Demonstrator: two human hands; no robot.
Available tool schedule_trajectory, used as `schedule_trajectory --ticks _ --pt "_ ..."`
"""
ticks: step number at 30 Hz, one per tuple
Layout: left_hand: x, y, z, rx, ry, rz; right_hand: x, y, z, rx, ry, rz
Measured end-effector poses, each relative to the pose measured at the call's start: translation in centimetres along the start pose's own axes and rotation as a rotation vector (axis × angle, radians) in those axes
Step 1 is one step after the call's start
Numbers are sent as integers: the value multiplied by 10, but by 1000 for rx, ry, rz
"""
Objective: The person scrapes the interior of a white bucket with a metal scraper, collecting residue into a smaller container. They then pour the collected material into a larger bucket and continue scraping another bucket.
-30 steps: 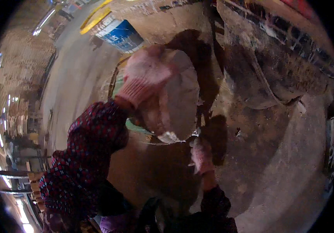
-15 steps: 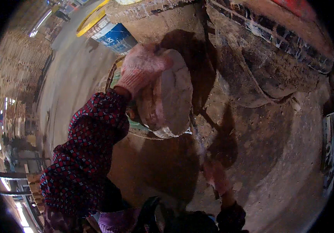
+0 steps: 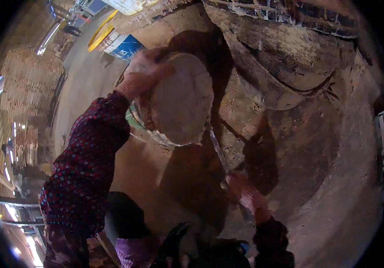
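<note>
My left hand (image 3: 140,73), in a pink knitted glove, grips the upper left edge of a thick, pale, oval block (image 3: 183,98) and tips it so its flat face shows. The block's lower rim is ragged and whitish. My right hand (image 3: 243,190), also in a pink glove, is closed round the lower end of a long thin blade-like tool (image 3: 218,149). That tool slants up to the block's lower right edge; whether it touches is unclear. Beneath the block, partly hidden, a round greenish container (image 3: 134,118) shows.
A blue and white bucket (image 3: 129,47) with a yellow rim stands beyond my left hand, beside a large brown vessel (image 3: 174,31). Dirty sacking (image 3: 285,85) hangs at the upper right. Stacked thin sheets (image 3: 31,85) rise at far left; a distant person (image 3: 71,30) stands behind.
The block has turned, showing more of its flat face, and shifted left with my left hand. My right hand has risen slightly, and its tool shows more clearly.
</note>
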State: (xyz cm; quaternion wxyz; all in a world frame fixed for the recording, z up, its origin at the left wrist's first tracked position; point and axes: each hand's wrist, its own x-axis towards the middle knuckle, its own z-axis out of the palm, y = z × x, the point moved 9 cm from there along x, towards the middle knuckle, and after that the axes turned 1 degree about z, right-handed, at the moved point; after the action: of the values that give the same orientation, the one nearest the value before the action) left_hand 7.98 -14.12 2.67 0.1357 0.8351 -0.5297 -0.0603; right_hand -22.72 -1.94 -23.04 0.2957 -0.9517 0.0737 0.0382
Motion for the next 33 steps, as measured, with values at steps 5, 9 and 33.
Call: schedule_trajectory --ticks 5,9,33 --pt "-4 7 -3 11 -47 18 -37 45 3 1415 -145 913" --pt "1 6 10 78 49 87 -11 56 19 569 -69 215" --pt "-9 -8 2 99 80 26 120 31 -193 -589 -864 -24"
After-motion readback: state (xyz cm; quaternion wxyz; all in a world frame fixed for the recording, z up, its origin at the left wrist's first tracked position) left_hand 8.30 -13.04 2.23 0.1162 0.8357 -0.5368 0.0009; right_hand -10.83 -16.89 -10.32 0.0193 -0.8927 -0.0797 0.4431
